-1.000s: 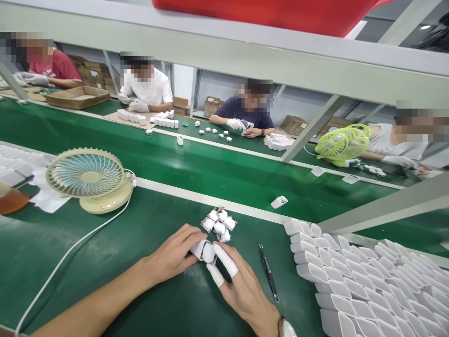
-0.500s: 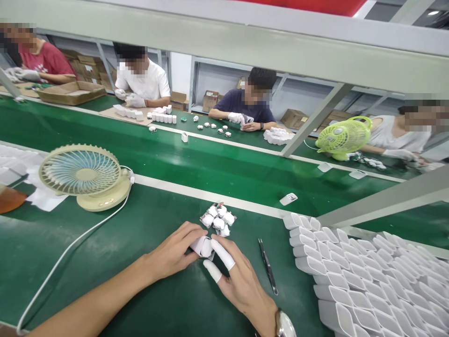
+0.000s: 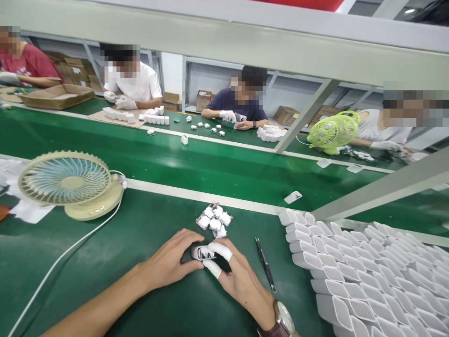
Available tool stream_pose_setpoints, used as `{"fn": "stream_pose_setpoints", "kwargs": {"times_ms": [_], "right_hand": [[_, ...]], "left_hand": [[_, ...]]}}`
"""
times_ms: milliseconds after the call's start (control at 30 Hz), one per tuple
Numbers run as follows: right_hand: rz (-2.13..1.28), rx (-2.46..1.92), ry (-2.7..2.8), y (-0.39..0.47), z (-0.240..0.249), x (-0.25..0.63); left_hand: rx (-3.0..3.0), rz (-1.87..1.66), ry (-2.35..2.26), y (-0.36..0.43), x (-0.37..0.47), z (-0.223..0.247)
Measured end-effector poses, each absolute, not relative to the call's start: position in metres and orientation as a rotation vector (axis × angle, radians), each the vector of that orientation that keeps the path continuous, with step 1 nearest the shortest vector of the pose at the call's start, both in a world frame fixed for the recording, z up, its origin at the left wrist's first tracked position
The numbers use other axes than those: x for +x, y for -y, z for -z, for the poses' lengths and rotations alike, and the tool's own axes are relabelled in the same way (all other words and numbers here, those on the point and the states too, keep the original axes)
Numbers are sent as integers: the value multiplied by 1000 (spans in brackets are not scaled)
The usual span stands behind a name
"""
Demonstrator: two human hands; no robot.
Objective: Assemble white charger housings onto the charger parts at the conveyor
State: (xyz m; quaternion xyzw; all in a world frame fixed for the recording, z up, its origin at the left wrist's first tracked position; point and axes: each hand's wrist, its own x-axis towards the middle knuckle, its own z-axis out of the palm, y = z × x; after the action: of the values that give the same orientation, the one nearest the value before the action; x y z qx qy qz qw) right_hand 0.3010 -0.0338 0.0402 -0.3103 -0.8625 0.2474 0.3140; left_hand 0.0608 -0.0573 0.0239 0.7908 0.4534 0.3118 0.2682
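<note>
Between both hands is a small white housing (image 3: 198, 253) with dark parts showing at its open end. My left hand (image 3: 170, 256) grips its left end between thumb and fingers. White covers sit on the thumb and a finger of my right hand (image 3: 235, 270), which pinches the right end. Just beyond the hands lies a cluster of small white parts (image 3: 214, 224) with some red and dark edges. Black tweezers (image 3: 265, 264) rest on the green table (image 3: 147, 309) to the right of my right hand.
Rows of white housings (image 3: 354, 276) fill the right side. A beige fan (image 3: 73, 182) with a white cable stands at the left. Beyond a pale rail, a green belt carries a white piece (image 3: 293, 197). Several people work across it, beside a green fan (image 3: 333, 132).
The housing has turned in my hands, and its open end with dark parts now shows. The view has shifted slightly. Pieces on the far belt have moved a little relative to the rail.
</note>
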Motion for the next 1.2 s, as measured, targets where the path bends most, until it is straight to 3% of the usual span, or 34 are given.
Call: {"fn": "stream_pose_setpoints", "kwargs": {"times_ms": [367,700,1200], "right_hand": [[-612,-800,2294,39,-43,300],[-539,-755,2306,36,-34,303],[-342,-577,2273,39,-51,306]], "left_hand": [[2616,-999,-1096,55,60,-19],[2569,-1210,-1042,52,54,-4],[2730,-1252,-938,56,60,-31]]}}
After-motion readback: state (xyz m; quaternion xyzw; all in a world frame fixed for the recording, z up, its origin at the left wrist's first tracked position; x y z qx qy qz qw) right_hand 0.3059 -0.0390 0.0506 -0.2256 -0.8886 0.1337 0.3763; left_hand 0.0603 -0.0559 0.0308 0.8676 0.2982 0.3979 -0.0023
